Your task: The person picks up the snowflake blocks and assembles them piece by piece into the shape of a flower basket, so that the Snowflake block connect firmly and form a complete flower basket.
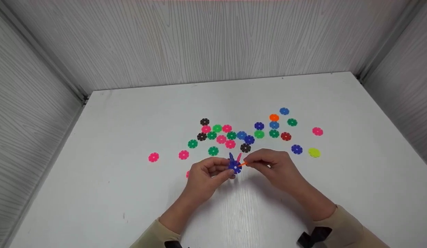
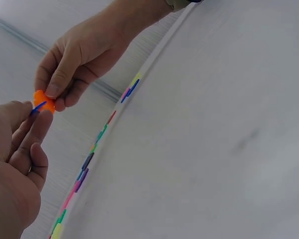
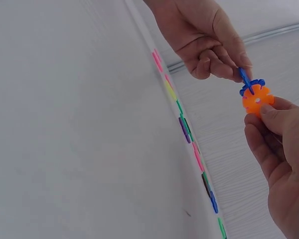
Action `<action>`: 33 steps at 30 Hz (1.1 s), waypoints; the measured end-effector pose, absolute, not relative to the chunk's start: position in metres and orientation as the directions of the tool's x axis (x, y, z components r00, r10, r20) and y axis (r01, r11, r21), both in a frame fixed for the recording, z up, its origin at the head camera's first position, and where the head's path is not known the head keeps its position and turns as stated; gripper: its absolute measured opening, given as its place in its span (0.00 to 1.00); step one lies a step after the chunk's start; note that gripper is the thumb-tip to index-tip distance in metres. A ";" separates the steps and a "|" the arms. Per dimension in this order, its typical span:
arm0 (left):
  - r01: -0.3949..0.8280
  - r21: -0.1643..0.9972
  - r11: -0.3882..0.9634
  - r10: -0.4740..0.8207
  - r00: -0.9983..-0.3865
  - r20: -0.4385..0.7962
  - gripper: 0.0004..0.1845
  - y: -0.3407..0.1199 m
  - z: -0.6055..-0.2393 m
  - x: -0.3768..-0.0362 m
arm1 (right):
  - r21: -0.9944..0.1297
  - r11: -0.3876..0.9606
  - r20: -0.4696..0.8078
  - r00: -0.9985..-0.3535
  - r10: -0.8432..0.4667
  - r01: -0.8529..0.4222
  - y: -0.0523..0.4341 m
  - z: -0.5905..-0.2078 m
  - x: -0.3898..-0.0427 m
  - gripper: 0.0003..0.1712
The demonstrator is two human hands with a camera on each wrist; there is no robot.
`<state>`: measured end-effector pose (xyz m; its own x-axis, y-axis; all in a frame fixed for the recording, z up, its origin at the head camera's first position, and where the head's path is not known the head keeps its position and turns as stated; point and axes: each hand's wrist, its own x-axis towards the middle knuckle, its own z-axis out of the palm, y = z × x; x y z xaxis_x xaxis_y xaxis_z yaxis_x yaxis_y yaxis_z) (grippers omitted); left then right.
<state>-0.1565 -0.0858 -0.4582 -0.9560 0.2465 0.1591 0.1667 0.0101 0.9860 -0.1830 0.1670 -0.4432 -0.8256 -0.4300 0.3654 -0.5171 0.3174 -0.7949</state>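
Observation:
Both hands meet above the white table [image 1: 130, 193], near its front middle. My left hand [image 1: 227, 171] pinches a small cluster of slotted plastic discs: a blue disc [image 1: 235, 167] faces the camera, with another blue piece and a pink piece [image 1: 238, 157] standing up from it. My right hand [image 1: 249, 163] pinches an orange disc [image 1: 243, 164] against the blue disc's right edge. In the right wrist view the orange disc [image 3: 257, 99] sits at my right fingertips and touches the blue piece [image 3: 246, 82] held by the left hand [image 3: 224, 69]. In the left wrist view the orange disc [image 2: 44, 102] is between the right fingers [image 2: 57, 92].
Several loose discs in pink, green, blue, black, orange and red lie scattered behind the hands [image 1: 230, 136]. Single pink discs [image 1: 153, 157] lie at the left and a yellow-green disc [image 1: 314, 152] at the right. Grey panelled walls [image 1: 213, 41] enclose the table on three sides.

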 end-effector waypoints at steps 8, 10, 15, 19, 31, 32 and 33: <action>0.136 0.990 -0.045 0.216 -0.966 0.143 0.13 -0.088 -0.460 -0.158 | -0.805 0.426 0.260 -0.891 -0.372 -0.413 0.186 -0.435 -0.192 0.15; 0.136 0.989 -0.065 0.201 -0.969 0.146 0.13 -0.089 -0.460 -0.159 | -0.813 0.458 0.208 -0.914 -0.348 -0.359 0.200 -0.434 -0.197 0.14; 0.114 0.990 -0.084 0.159 -0.979 0.126 0.13 -0.090 -0.461 -0.160 | -0.785 0.576 0.023 -0.941 -0.337 -0.226 0.238 -0.435 -0.210 0.14; 0.086 0.993 -0.079 0.122 -0.988 0.095 0.12 -0.091 -0.461 -0.161 | -0.719 0.676 -0.134 -0.920 -0.367 -0.165 0.258 -0.437 -0.214 0.20; 0.054 0.995 -0.089 0.064 -0.996 0.060 0.13 -0.091 -0.458 -0.161 | -0.656 0.723 -0.209 -0.868 -0.450 -0.217 0.265 -0.442 -0.214 0.26; 0.051 0.994 -0.092 0.062 -0.996 0.057 0.13 -0.091 -0.458 -0.161 | -0.654 0.723 -0.203 -0.869 -0.452 -0.223 0.265 -0.442 -0.213 0.25; 0.050 0.994 -0.096 0.061 -0.997 0.056 0.13 -0.091 -0.459 -0.161 | -0.655 0.721 -0.198 -0.870 -0.452 -0.226 0.265 -0.443 -0.213 0.23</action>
